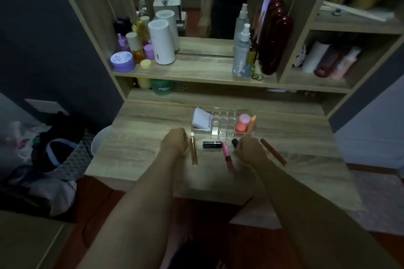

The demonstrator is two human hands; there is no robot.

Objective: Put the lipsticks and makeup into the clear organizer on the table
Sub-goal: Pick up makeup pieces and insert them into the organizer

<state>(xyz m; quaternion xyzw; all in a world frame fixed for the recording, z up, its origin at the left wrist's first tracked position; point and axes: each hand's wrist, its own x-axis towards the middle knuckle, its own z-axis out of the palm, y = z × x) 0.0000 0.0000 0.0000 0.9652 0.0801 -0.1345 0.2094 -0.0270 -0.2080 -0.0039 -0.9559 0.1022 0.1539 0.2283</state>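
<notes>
Right hand (249, 148) curled at black-capped tube (235, 142), grip unclear; left hand (176, 140) fisted, nothing visibly held; organizer (223, 123) just beyond.

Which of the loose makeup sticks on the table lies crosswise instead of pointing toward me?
The short black lipstick, between the gold tube and the pink tube; both of those lie lengthwise.

Clear acrylic organizer (223, 123) at the back of the wooden table (140, 150), white flat compact (202, 120) in its left end, round pink sponges (243, 122) in its right (empty cells between), slim gold tube (193, 148), black lipstick (212, 144), pink gloss tube (227, 155), brown pencil (273, 151) in a row in front
</notes>
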